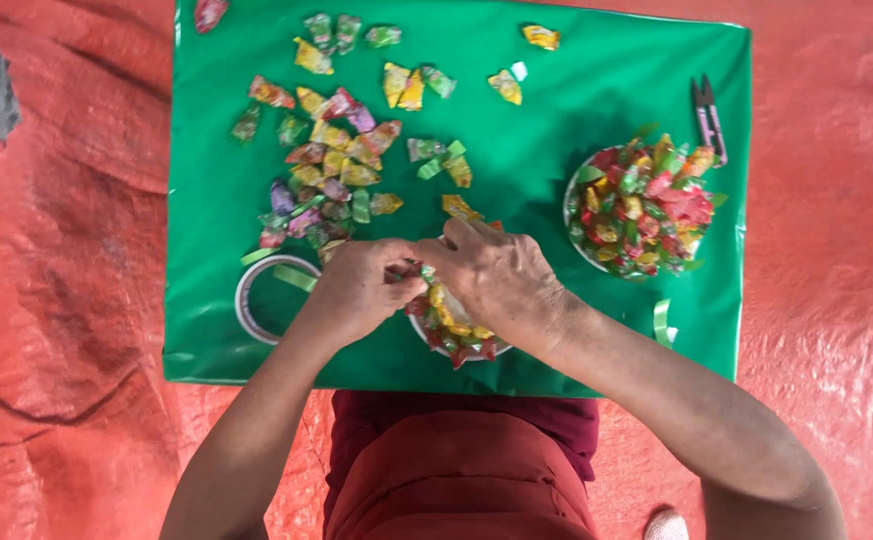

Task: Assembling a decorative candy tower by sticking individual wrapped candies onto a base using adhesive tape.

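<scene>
1. My left hand [356, 290] is curled, fingertips pinched on a small wrapped candy [422, 272] at the centre of the green sheet [556, 100].
2. My right hand [496, 275] meets it from the other side, fingers bent and closed on the same candy; both hands touch at the fingertips.
3. The candy sits between my two hands, directly over the near ring [456, 335], a round piece partly covered in red, yellow and green candies. My right hand hides most of that ring.
4. Far right on the sheet: a second ring [641, 200], fully covered in candies, near the sheet's edge.
5. Just beyond it lie small snips [708, 115], flat, handles toward the far edge.
6. Left of my left hand: a tape roll [256, 295], lying flat, just beside my wrist.
7. Loose candies [331, 160] are scattered across the far left half of the sheet, well apart from the finished ring.
8. The sheet lies on a red tarp [56, 250]. My red garment [456, 470] shows at the near edge.
</scene>
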